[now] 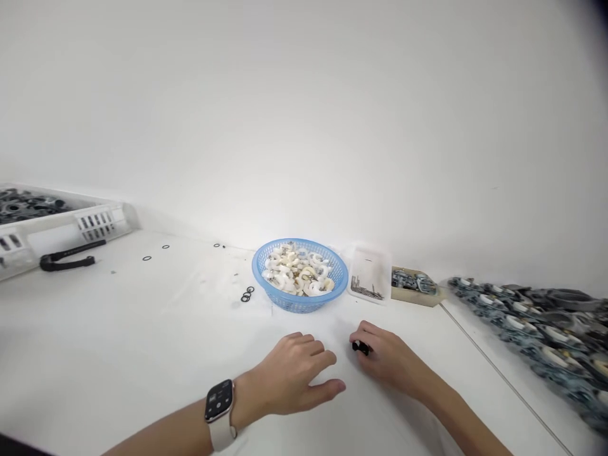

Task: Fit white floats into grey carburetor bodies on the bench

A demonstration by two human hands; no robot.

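My right hand is closed around a small black part, most of which the fingers hide, so its kind cannot be told. To its left, my left hand hovers over or rests on the white table with thumb and fingers apart and nothing in them. A watch is on the left wrist. Just beyond both hands stands a blue plastic basket heaped with white and cream ring-shaped parts.
A clear tray of thin metal pins and a cardboard box of grey parts sit right of the basket. Rows of grey-and-white assemblies line the far right. Black rings, a black tool and a white crate lie leftward.
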